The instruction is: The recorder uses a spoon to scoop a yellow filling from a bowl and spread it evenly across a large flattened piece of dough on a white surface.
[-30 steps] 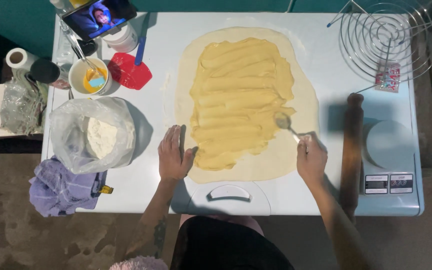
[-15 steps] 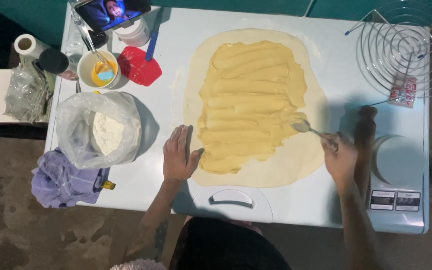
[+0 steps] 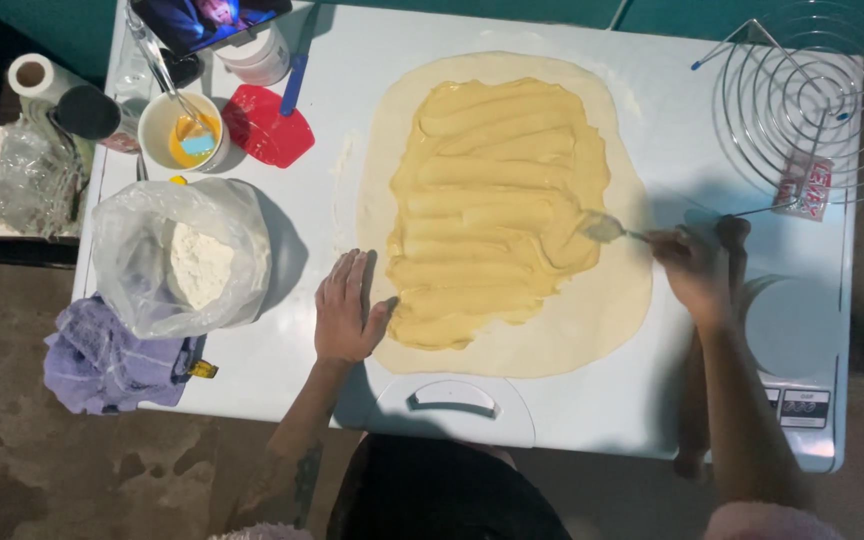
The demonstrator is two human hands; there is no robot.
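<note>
A large oval sheet of pale dough (image 3: 592,320) lies on a white tabletop (image 3: 352,110), most of it covered with yellow cream (image 3: 492,210) spread in bands. My left hand (image 3: 347,310) rests flat, fingers apart, at the dough's left edge. My right hand (image 3: 692,268) grips a metal spoon (image 3: 607,229) whose bowl touches the right side of the cream.
A plastic bag of flour (image 3: 187,260) and a purple cloth (image 3: 102,360) sit at left. A bowl with yellow mixture (image 3: 184,130), a red spatula (image 3: 272,125), a phone (image 3: 207,18), a wire rack (image 3: 812,100), a kitchen scale (image 3: 792,330) and a rolling pin (image 3: 697,390) surround the dough.
My right hand has swept the spoon rightward and up along the cream's right edge. The left hand has stayed at the dough's left edge.
</note>
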